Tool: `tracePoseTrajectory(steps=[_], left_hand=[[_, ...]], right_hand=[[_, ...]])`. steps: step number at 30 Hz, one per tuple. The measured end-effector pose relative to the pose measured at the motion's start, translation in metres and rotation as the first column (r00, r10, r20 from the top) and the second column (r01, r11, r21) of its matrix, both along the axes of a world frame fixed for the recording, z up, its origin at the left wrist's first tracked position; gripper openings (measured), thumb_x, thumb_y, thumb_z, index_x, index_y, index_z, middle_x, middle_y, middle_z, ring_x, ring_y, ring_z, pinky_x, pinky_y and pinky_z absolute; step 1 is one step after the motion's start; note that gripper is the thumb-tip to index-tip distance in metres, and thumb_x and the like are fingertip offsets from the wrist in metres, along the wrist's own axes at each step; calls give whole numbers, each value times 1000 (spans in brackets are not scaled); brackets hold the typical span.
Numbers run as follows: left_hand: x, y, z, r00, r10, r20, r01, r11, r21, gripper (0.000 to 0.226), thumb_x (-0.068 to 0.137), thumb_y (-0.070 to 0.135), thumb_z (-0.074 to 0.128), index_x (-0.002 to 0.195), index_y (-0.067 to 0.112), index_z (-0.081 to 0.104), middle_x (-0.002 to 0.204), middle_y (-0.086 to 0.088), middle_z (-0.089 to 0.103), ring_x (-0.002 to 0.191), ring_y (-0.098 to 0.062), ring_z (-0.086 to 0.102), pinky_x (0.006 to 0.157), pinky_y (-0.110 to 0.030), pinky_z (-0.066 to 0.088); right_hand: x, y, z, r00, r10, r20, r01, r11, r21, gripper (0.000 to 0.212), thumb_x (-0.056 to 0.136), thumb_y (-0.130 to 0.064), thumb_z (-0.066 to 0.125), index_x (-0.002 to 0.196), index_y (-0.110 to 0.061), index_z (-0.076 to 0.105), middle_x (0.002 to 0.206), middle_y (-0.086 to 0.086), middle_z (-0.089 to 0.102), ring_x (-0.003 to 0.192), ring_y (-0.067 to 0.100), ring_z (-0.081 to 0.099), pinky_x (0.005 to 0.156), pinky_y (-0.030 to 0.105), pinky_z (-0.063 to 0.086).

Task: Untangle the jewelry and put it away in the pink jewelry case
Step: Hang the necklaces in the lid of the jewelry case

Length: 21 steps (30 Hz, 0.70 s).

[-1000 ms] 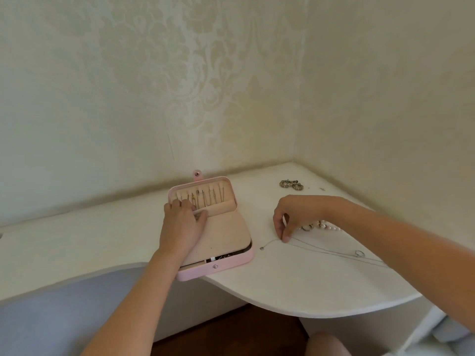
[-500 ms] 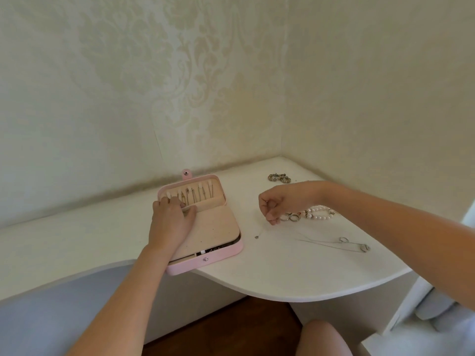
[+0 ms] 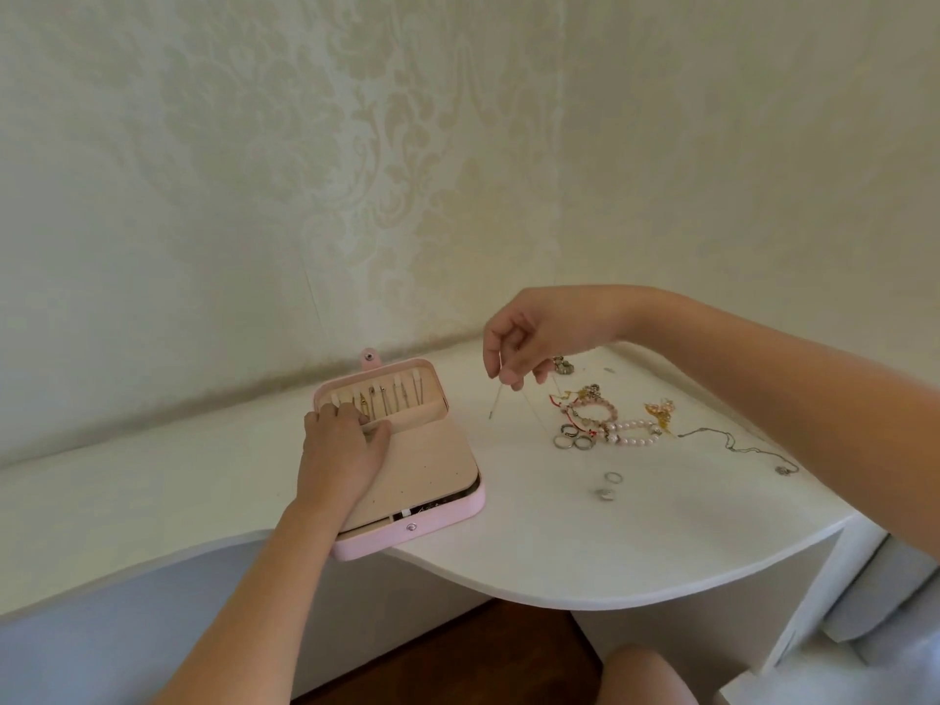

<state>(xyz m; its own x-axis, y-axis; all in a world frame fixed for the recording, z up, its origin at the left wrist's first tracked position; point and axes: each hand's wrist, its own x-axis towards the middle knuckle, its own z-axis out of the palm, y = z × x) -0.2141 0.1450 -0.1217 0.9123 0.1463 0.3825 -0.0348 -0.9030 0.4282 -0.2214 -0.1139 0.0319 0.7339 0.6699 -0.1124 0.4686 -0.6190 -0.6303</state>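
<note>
Right hand (image 3: pixel 534 343) pinches a fine, thread-thin chain (image 3: pixel 496 402).

Soft, even, fairly bright light washes the wall (image 3: pixel 254 195) and the white desk (image 3: pixel 559 541). Shadows are faint and diffuse; the floor (image 3: pixel 458 648) under the desk is darkest. The wide lens bows the desk edge. The fine chain (image 3: pixel 496 403) looks slightly blurred.

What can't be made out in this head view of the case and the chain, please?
Head view:
- Lower tray of the case: hidden under the beige flap.
- Leftmost hooks in the lid: covered by the left hand.
- The chain pinched by the right hand: too thin to trace its far end among the bracelets.
</note>
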Motion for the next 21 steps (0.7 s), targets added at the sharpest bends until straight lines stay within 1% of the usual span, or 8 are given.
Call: tracePoseTrajectory(steps=[4,7,9,12,17,21], left_hand=[[0,0,0,1000,-1,3,1,1000,-6,35,92,37,51,107,5,58,111,-12,53,106,-28,40,87,-36,39],[0,0,1,1000,-2,8,2,1000,-6,35,92,37,52,107,6,59,110,-12,53,105,-27,40,86,-35,39],[-1,0,0,1000,-4,9,4,1000,-11,35,92,37,52,106,7,59,110,-11,53,105,-27,40,86,-34,39],[0,1,-2,1000,-3,15,3,1000,-7,34,92,38,51,105,8,59,109,-10,53,104,-26,40,85,-33,40],[0,1,-2,997,-14,75,13,1000,3,30,91,37,53,101,9,58,105,-7,53,102,-23,41,80,-29,40],[0,1,-3,988,-19,155,13,999,38,28,89,36,57,95,9,59,101,-6,54,100,-23,43,77,-28,41]], right_hand=[[-1,17,25,988,-3,152,11,999,-46,7,87,-10,67,93,-7,67,74,7,67,65,12,60,60,19,52],[1,30,42,979,-4,203,7,1000,-11,7,89,-13,64,93,-7,68,68,1,62,65,17,56,59,20,51],[3,38,50,986,8,164,-18,998,57,8,91,-13,62,95,-8,68,70,0,62,61,15,51,56,20,48],[8,46,60,998,20,58,-31,981,191,9,92,-9,60,98,-10,66,79,3,66,56,10,44,53,19,42],[21,54,68,998,33,-46,-14,934,356,16,91,0,57,96,-12,66,87,-1,69,67,7,58,54,15,43],[34,57,71,995,-2,-97,46,887,459,20,88,6,57,96,-9,67,88,0,72,64,5,60,52,13,43]])
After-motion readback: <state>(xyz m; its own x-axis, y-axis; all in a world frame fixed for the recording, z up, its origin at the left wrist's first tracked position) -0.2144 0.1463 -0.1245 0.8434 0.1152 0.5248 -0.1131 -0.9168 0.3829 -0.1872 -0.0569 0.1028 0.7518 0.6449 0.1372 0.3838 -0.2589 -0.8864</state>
